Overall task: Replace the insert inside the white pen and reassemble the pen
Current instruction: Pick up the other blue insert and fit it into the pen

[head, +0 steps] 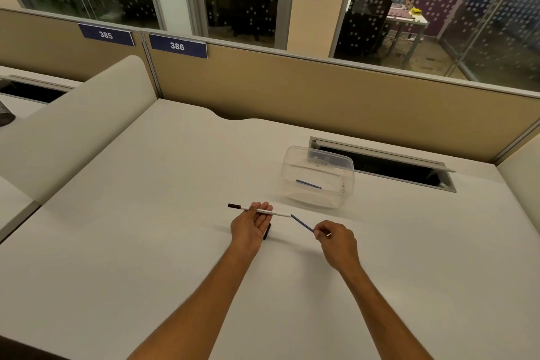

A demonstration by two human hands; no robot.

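Observation:
My left hand point(250, 225) holds the white pen barrel point(277, 214) level above the desk, its dark end pointing left. My right hand point(336, 240) pinches a thin blue insert point(302, 223) whose far tip sits right at the barrel's open right end. A small black pen part point(267, 231) lies on the desk just under my left hand, partly hidden by it. A second blue insert point(308, 184) lies inside the clear plastic container point(346, 175) behind my hands.
The white desk point(146, 213) is bounded by a beige partition point(321, 90) at the back. An open cable hatch point(388, 166) sits right behind the container. A low rounded divider point(73, 126) rises on the left.

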